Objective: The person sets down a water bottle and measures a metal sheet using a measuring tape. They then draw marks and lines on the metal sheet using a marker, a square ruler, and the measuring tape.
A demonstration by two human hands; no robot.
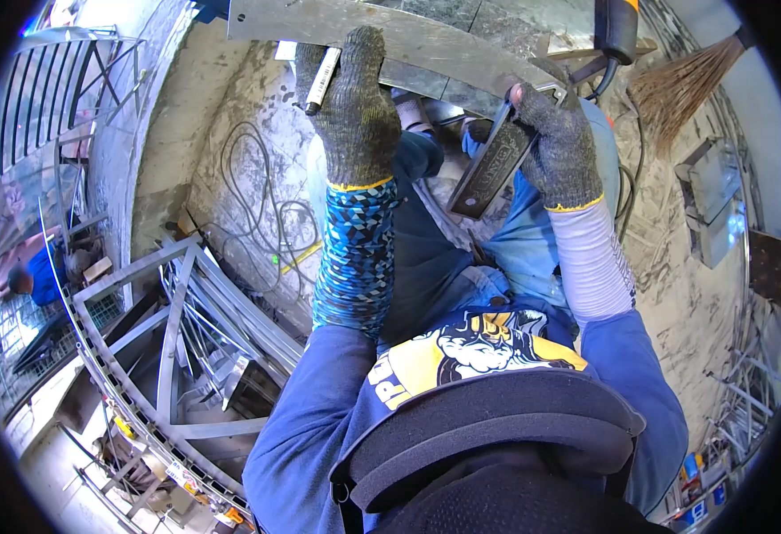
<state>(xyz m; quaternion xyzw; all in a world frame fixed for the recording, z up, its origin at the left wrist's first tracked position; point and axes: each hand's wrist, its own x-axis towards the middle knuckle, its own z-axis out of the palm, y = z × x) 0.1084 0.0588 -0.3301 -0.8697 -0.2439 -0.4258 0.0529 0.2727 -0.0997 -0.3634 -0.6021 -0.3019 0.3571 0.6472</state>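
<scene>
My left hand (355, 111), in a grey knitted glove, has a white marker (323, 80) with a dark tip tucked between its fingers. Those fingers rest against a long, curved metal strip (444, 46) that lies across the top of the view. At the strip's right end, my right hand (558, 142), gloved the same way, is closed around a dark rectangular tool (494, 169) with raised lettering and a metal edge. This tool slants down and left from the hand. The glove partly hides its upper end.
A black and orange power tool (617, 34) with a cord stands at the upper right beside a straw broom (688, 84). Cables (261, 178) loop over the dusty floor. Metal frames and bars (177, 338) are piled at left. Another person (39, 276) is at far left.
</scene>
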